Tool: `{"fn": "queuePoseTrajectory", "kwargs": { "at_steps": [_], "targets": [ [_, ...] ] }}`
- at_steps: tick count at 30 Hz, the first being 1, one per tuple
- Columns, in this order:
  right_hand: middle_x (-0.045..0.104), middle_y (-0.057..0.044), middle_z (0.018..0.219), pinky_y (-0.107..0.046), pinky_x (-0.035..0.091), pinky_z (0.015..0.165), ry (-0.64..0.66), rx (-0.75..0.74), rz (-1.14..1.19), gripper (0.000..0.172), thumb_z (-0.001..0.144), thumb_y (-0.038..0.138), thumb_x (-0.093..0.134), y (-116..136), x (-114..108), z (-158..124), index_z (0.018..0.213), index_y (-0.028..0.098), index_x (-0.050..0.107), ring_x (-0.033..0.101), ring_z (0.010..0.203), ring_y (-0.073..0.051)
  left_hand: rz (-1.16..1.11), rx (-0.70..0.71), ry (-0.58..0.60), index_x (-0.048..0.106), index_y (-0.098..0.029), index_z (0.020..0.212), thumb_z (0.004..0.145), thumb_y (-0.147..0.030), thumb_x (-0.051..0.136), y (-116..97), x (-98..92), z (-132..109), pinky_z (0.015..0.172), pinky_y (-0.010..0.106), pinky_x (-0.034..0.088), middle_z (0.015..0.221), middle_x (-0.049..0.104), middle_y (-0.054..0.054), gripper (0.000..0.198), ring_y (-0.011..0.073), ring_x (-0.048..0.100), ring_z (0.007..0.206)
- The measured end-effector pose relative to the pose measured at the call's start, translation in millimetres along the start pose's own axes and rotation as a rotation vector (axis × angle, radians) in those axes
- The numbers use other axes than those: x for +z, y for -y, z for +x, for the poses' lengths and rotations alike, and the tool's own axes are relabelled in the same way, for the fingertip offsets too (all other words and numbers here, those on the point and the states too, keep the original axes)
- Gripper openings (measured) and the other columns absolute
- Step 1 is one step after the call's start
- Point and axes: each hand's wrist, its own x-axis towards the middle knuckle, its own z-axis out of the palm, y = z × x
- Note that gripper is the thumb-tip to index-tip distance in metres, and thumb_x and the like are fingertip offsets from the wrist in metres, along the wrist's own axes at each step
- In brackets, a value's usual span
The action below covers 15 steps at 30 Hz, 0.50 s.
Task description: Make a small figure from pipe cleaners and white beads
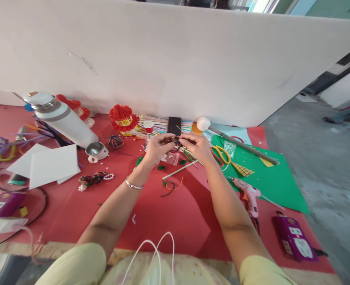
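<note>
My left hand (159,147) and my right hand (196,145) meet over the middle of the table, fingers pinched. Between them they hold a small piece of dark multicoloured yarn (174,139), mostly covered by the fingertips. A thin light sliver, perhaps a needle, sticks up by the right fingertips. Just behind the hands lies a black phone (174,125), with a spool of red thread (148,127) to its left. A ball of multicoloured yarn (115,141) rests further left, near a finished-looking yarn piece with white beads (92,179). Below the hands are a pale stick (179,170) and loose yarn scraps (172,186).
A white bottle (66,120), a small cup (96,151) and white cards (54,166) stand or lie at left. On the right are yellow-handled scissors (222,154), a pink glue gun (249,194), a green sheet (282,182) and a purple power box (295,237). A white board (163,59) rises behind.
</note>
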Motion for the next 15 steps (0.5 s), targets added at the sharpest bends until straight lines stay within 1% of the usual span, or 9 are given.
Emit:
{"fn": "queuePoseTrajectory", "kwargs": {
  "at_steps": [5, 8, 11, 15],
  "targets": [
    [0.081, -0.005, 0.101, -0.035, 0.055, 0.084, 0.041, 0.031, -0.014, 0.023, 0.09, 0.04, 0.074, -3.5, 1.0, -0.8, 0.102, 0.023, 0.084, 0.073, 0.094, -0.023, -0.002, 0.016, 0.002, 0.074, -0.013, 0.097, 0.063, -0.023, 0.084, 0.6, -0.7, 1.8, 0.041, 0.019, 0.05, 0.081, 0.074, 0.003, 0.037, 0.0114, 0.064, 0.056],
    [0.08, -0.004, 0.101, -0.034, 0.054, 0.084, 0.103, 0.07, 0.025, 0.026, 0.089, 0.042, 0.074, -5.3, 0.6, -1.8, 0.105, 0.023, 0.082, 0.073, 0.093, -0.023, -0.025, 0.011, 0.002, 0.074, -0.013, 0.096, 0.063, -0.022, 0.084, 1.4, -1.4, 2.4, 0.04, 0.018, 0.049, 0.078, 0.073, 0.002, 0.036, 0.0111, 0.064, 0.055],
    [0.079, -0.004, 0.1, -0.033, 0.053, 0.084, 0.169, 0.12, 0.101, 0.03, 0.085, 0.045, 0.078, -5.2, -0.4, -2.6, 0.105, 0.021, 0.08, 0.071, 0.092, -0.022, -0.04, -0.001, 0.012, 0.074, -0.013, 0.095, 0.062, -0.022, 0.083, 1.1, -1.0, 2.2, 0.041, 0.018, 0.048, 0.077, 0.073, 0.002, 0.035, 0.0099, 0.062, 0.054],
    [0.075, -0.002, 0.087, -0.028, 0.049, 0.071, 0.166, 0.202, 0.15, 0.03, 0.08, 0.045, 0.082, -2.5, -1.6, -3.4, 0.093, 0.018, 0.077, 0.066, 0.079, -0.017, -0.039, -0.003, 0.031, 0.074, -0.013, 0.096, 0.063, -0.021, 0.082, 1.5, 1.2, 0.9, 0.041, 0.018, 0.048, 0.079, 0.074, 0.002, 0.035, 0.0088, 0.06, 0.052]
  ]
}}
